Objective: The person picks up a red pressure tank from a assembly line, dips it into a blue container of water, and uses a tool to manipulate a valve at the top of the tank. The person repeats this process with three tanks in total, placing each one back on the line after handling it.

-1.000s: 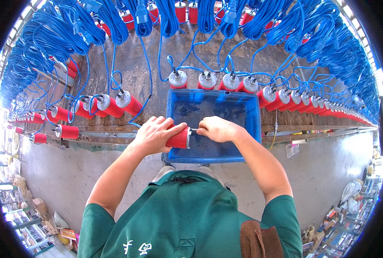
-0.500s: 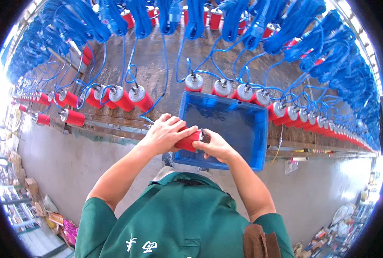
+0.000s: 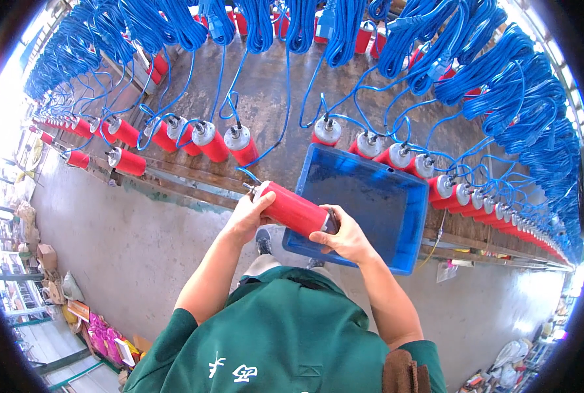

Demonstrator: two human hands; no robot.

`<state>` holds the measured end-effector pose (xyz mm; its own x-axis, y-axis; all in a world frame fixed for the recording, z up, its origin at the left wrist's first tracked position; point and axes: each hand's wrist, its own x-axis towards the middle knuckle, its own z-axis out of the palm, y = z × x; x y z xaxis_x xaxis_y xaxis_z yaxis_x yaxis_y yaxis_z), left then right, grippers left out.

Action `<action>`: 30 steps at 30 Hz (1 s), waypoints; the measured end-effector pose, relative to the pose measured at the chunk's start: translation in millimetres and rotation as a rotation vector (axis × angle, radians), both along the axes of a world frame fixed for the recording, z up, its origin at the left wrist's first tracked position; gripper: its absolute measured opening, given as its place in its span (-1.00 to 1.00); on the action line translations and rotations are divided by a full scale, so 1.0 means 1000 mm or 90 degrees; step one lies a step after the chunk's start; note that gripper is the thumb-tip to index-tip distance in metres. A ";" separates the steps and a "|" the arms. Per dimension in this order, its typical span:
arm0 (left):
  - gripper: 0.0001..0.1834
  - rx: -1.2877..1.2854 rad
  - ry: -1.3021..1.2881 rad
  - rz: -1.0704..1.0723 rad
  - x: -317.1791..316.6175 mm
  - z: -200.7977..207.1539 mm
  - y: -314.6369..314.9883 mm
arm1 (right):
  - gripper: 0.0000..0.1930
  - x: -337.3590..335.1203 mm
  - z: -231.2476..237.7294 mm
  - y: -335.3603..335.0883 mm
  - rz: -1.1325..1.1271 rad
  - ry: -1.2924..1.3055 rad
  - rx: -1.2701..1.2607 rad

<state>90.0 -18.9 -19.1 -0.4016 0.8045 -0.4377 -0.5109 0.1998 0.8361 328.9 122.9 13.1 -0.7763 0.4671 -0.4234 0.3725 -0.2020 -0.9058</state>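
The person holds a red cylinder (image 3: 296, 210) with both hands, in front of the chest and above the near left corner of a blue plastic tray (image 3: 396, 216). The left hand (image 3: 247, 216) is closed around the upper left end of the cylinder, near its small metal tip, with the fingers wrapped over the red body. The right hand (image 3: 345, 237) grips the lower right end, where a dark cap shows, and the thumb lies on this end. The cylinder is tilted, with its left end a little higher than the right one. The tray rests on the edge of a long wooden bench (image 3: 265, 98). On the bench stands a row of similar red cylinders (image 3: 216, 145), each joined to a blue cable (image 3: 285, 105). Many coiled blue cables (image 3: 475, 65) hang above the bench. The person wears a green shirt (image 3: 285, 340). Under the hands is a grey concrete floor (image 3: 128, 242).
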 end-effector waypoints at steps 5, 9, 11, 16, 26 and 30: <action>-0.41 0.030 0.060 0.093 -0.009 0.024 0.013 | -0.25 0.007 0.004 0.009 -0.048 0.000 -0.014; -0.38 0.060 0.387 0.137 -0.051 0.050 0.022 | -0.46 0.043 0.020 0.020 -0.167 -0.025 -0.041; -0.28 0.035 0.562 0.119 -0.058 0.070 0.038 | -0.52 0.067 0.021 0.019 -0.237 -0.015 -0.066; -0.09 -0.074 0.984 0.035 -0.063 0.061 0.087 | -0.51 0.113 0.024 0.014 -0.314 -0.008 -0.061; -0.12 -0.155 0.928 0.074 -0.067 -0.035 0.130 | -0.51 0.149 0.021 -0.004 -0.412 -0.005 -0.054; -0.12 -0.118 0.928 -0.006 -0.074 -0.035 0.134 | -0.60 0.153 0.011 -0.005 -0.451 0.008 -0.072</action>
<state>16.2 114.8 -54.2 -0.5645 0.7880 0.2458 0.7450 0.3582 0.5627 482.2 117.8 24.0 -0.3087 0.8138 -0.4923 0.1067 -0.4847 -0.8682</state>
